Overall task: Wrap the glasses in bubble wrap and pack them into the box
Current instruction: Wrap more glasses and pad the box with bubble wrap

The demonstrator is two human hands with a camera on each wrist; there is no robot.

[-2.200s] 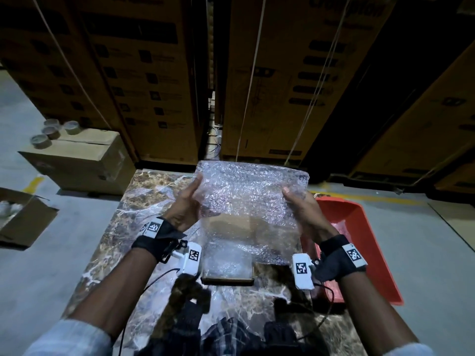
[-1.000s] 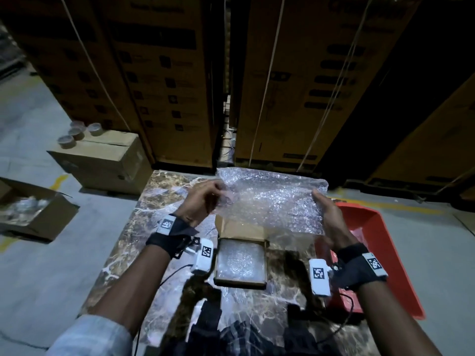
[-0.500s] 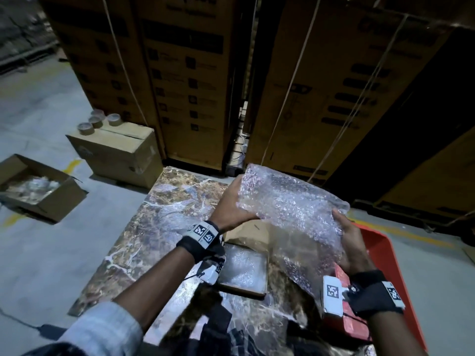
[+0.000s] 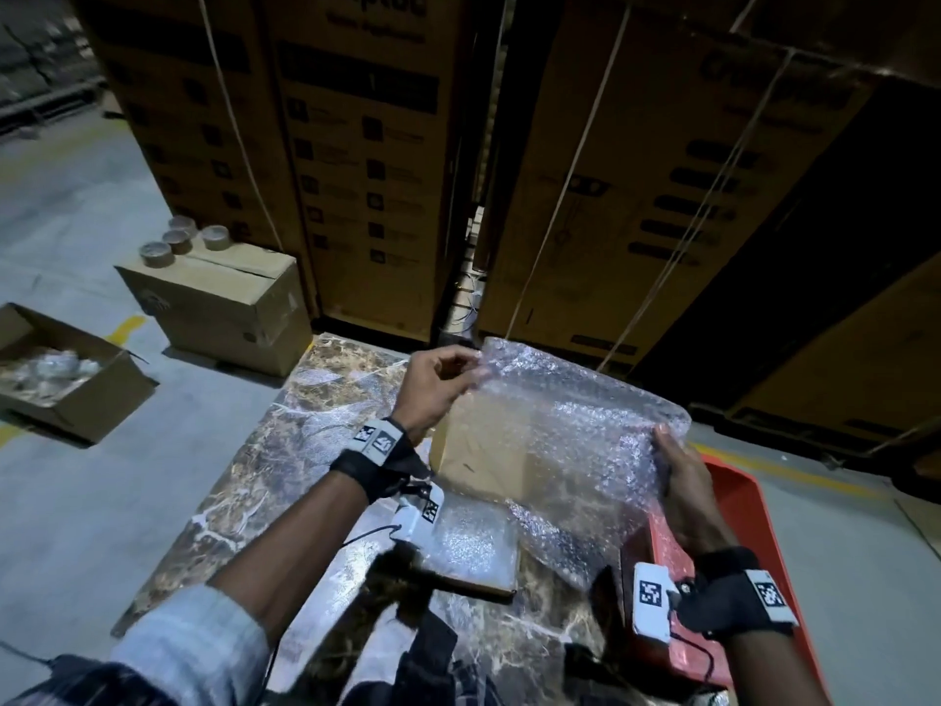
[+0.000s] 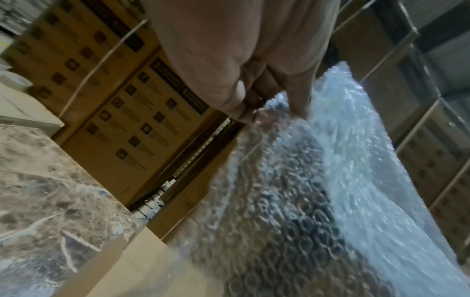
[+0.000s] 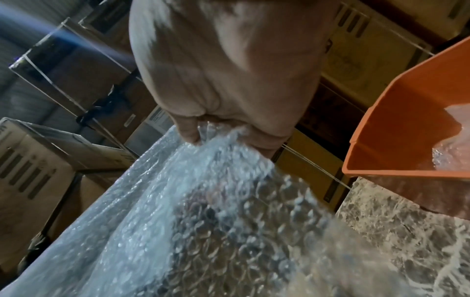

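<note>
Since a moment ago the clear sheet of bubble wrap [image 4: 565, 440] has swung up and off to the right, now hanging tilted over the right edge of the brown marbled worktop [image 4: 239, 476] with its right end above the orange plastic tray [image 4: 743, 501]. The left hand [image 4: 433, 392] pinches the sheet's far left corner between thumb and curled fingers; the right hand [image 4: 685, 481] grips the right edge, fingers folded round it. No bare glasses are visible; a flat bubble-wrapped packet [image 4: 468, 545] lies in the small open cardboard box [image 4: 473, 450] on the worktop just below the raised sheet, though I cannot tell what is inside it. The sheet looks very light, limp and a little slippery, so I'd judge it best held at two corners or opposite edges as now, kept taut so it doesn't sag or fold on itself; the glass it is meant for would be fragile and want a cradling hold. From the head view you get the layout: box, tray and both hands. The left wrist view shows the fingertips [image 5: 300, 108] nipping the film, which the head view blurs. The right wrist view shows the tray's wall [image 6: 396, 128] close by and some wrap lying inside it.
</note>
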